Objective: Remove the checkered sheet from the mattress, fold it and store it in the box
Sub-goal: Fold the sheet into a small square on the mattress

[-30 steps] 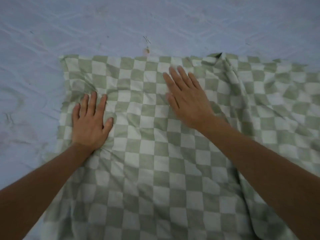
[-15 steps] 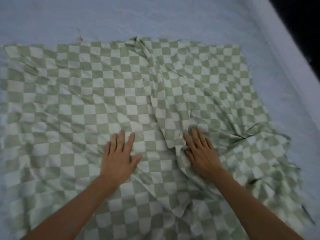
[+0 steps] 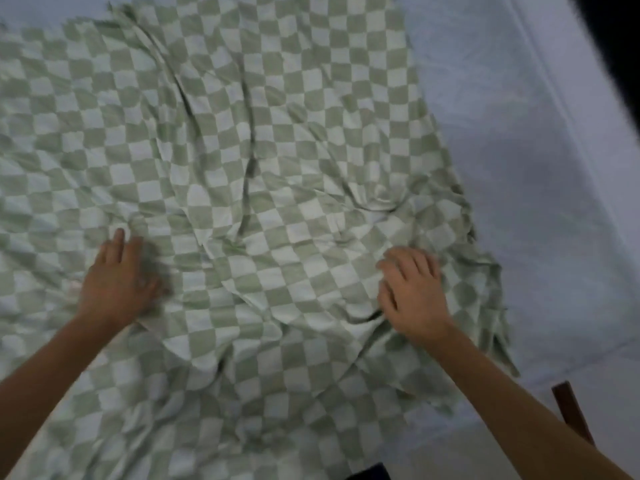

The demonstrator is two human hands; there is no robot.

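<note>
Where left hand [image 3: 117, 282] and right hand [image 3: 412, 292] rest, the checkered sheet [image 3: 277, 133] wrinkles.

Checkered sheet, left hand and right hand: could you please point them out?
checkered sheet [image 3: 277, 133], head view, wrinkled middle
left hand [image 3: 116, 285], head view, its back
right hand [image 3: 414, 292], head view, its back

We record the checkered sheet [image 3: 284, 109] as a regular grid of sage-green and off-white squares. We record the mattress [image 3: 491, 140] as a plain, pale bluish white. At lower right we see a dark brown wooden piece [image 3: 571, 415], and at upper right a black area [image 3: 616, 46].
</note>
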